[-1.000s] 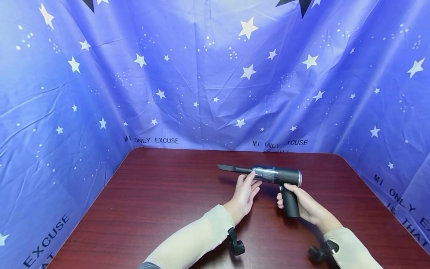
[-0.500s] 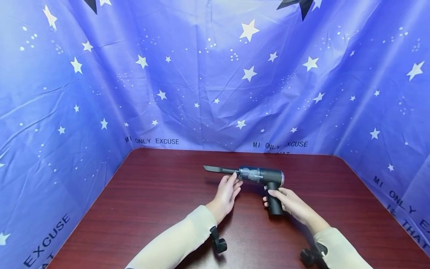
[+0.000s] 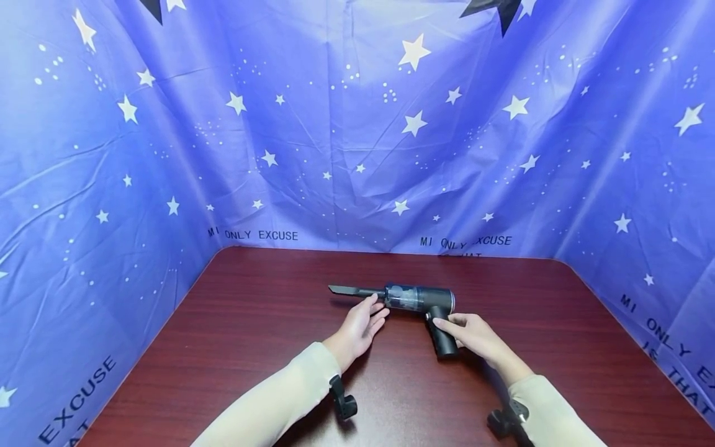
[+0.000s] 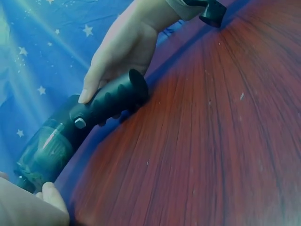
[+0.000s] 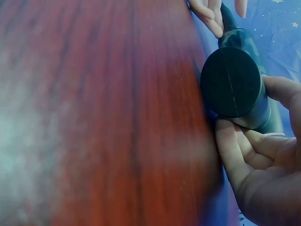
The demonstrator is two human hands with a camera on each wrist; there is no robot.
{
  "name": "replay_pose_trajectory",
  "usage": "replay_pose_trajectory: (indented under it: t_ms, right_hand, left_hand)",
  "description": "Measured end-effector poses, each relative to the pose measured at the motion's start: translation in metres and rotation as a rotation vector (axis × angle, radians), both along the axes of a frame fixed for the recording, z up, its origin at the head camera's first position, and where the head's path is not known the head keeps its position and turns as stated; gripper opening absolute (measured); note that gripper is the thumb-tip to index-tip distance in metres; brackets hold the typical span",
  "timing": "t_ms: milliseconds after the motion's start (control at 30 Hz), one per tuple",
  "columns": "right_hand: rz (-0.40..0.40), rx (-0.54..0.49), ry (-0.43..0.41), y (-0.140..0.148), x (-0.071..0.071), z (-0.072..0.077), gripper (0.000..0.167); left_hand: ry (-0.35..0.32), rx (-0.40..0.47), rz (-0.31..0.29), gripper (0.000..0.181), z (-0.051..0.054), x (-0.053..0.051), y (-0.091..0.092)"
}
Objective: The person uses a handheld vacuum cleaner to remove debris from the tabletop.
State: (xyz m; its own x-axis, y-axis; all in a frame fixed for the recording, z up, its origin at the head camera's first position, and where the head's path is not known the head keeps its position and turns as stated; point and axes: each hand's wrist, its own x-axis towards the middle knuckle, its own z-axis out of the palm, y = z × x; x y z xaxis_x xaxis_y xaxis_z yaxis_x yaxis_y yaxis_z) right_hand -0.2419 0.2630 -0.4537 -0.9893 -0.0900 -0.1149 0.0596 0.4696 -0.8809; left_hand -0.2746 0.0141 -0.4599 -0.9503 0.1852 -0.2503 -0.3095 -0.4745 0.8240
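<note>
A black handheld vacuum cleaner (image 3: 410, 298) with a clear dust cup and a slim crevice nozzle (image 3: 357, 290) lies sideways low at the tabletop, nozzle toward the left. My right hand (image 3: 475, 335) holds its handle (image 3: 443, 335), thumb on the near side and fingers behind. At the front, my left hand (image 3: 357, 326) has thumb and fingers on either side of where the nozzle meets the dust cup. The left wrist view shows the cup (image 4: 44, 150) and a silver button (image 4: 80, 123) on the handle. The round handle end (image 5: 230, 82) faces the right wrist camera.
The dark red wooden table (image 3: 251, 310) has rounded far corners. A blue-violet curtain (image 3: 335, 124) with white stars and printed words hangs at the back and both sides. Black wrist mounts (image 3: 343, 400) are strapped over the pale sleeves.
Both hands have carried the vacuum cleaner left and then slightly down toward the table. Its handle now leans more to the right, and the right-hand fingers wrap it more loosely.
</note>
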Motion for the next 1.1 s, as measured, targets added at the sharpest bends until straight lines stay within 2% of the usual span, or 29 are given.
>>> replay_pose_trajectory:
  t_ms: [100,333,633,867,967,1033,1100]
  right_hand:
    - [0.017,-0.006,-0.005,-0.001,-0.001,0.0,0.051]
    - [0.071,0.016,0.01,-0.001,-0.004,0.001,0.062]
    - [0.086,-0.007,0.004,-0.006,-0.004,0.0,0.062]
    - [0.057,-0.026,0.022,-0.005,-0.007,-0.002,0.057]
    - [0.077,-0.053,0.046,-0.001,-0.008,-0.001,0.052]
    - [0.096,-0.052,0.078,0.004,-0.008,0.001,0.047]
    - [0.111,0.003,0.131,0.009,-0.008,0.003,0.041]
  left_hand:
    - [-0.008,0.002,-0.025,0.055,0.001,0.0,-0.005]
    - [-0.027,0.017,-0.035,0.052,0.0,0.002,-0.014]
    - [-0.023,0.023,-0.069,0.054,-0.003,0.001,-0.025]
    - [-0.022,-0.003,-0.101,0.058,-0.004,0.0,-0.032]
    - [-0.007,-0.068,-0.148,0.058,-0.003,0.001,-0.036]
    - [0.019,-0.157,-0.205,0.057,-0.001,-0.001,-0.042]
    - [0.058,-0.269,-0.269,0.055,0.001,-0.004,-0.049]
